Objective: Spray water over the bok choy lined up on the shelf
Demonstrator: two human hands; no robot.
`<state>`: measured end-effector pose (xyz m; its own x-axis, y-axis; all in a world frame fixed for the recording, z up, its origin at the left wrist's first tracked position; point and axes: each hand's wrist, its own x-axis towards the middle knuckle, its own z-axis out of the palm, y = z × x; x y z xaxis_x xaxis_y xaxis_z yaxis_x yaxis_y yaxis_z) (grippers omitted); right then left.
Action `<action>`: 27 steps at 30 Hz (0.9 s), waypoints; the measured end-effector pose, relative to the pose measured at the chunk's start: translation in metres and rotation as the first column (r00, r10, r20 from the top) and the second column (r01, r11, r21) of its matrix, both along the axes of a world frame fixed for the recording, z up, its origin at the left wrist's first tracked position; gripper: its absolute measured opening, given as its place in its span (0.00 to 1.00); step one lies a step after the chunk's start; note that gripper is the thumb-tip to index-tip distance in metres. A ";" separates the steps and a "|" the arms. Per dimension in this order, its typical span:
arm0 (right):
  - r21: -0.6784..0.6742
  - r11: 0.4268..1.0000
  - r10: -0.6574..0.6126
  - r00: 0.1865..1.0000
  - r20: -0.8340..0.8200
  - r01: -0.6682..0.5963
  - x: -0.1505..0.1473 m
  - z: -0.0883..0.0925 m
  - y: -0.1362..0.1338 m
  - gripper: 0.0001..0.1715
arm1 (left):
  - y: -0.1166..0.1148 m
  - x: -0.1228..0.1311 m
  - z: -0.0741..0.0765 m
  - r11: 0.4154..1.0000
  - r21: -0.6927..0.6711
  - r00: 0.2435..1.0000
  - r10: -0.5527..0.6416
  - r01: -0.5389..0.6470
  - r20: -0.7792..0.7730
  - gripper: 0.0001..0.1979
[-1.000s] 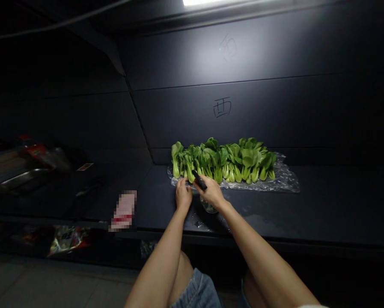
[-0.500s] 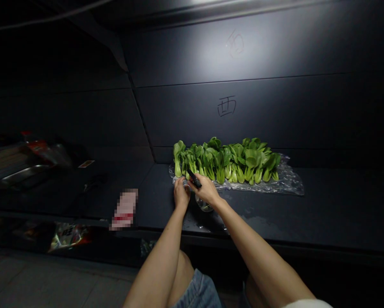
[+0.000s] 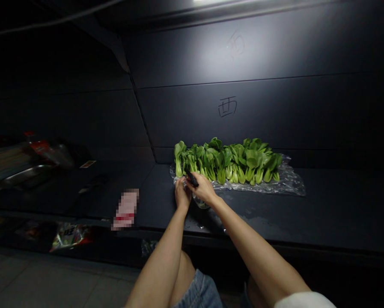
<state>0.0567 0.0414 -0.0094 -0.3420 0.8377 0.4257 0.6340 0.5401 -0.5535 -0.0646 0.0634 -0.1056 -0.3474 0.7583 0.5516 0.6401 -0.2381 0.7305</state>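
My right hand (image 3: pixel 203 188) is closed around what looks like a spray bottle, its black head (image 3: pixel 192 179) sticking out above the fingers. Below that hand shows part of its clear, round body (image 3: pixel 200 202). Close beside it, my left hand (image 3: pixel 182 196) has its fingers curled in at the front of the black head; what they pinch is hidden. Just beyond both hands stands a row of green bok choy (image 3: pixel 222 164), leaves up and pale stems toward me. Crumpled clear plastic film (image 3: pixel 291 179) lies under the row.
The dark shelf (image 3: pixel 333 205) has wet spots near its front edge. Behind it rises a dark panel (image 3: pixel 185 111) with a handwritten mark. To the left are a blurred-out pink item (image 3: pixel 126 209), a metal tray (image 3: pixel 28 174) and, lower down, a shiny packet (image 3: pixel 68 236).
My right hand and the bottle have shifted slightly left, closer to my left hand. The black head has turned a little. The bok choy stays in place.
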 end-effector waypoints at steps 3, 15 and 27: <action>0.004 1.000 -0.012 1.000 -0.029 0.012 0.003 -0.002 -0.001 0.14 | 0.000 0.000 0.000 1.000 -0.030 1.000 -0.002 0.002 0.009 0.17; -0.014 1.000 -0.006 0.989 -0.149 0.003 0.036 0.004 -0.011 0.13 | 0.003 0.015 0.008 0.997 -0.081 1.000 0.002 0.000 0.029 0.21; 0.066 0.982 -0.156 0.958 -0.239 0.177 0.057 -0.008 -0.014 0.15 | 0.001 0.034 0.012 0.999 -0.052 0.996 -0.018 0.013 -0.091 0.21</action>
<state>0.1139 0.0271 -0.0171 -0.0845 0.8311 0.5497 0.5791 0.4899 -0.6516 -0.0307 0.0642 -0.0939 -0.2850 0.7914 0.5408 0.7014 -0.2123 0.6804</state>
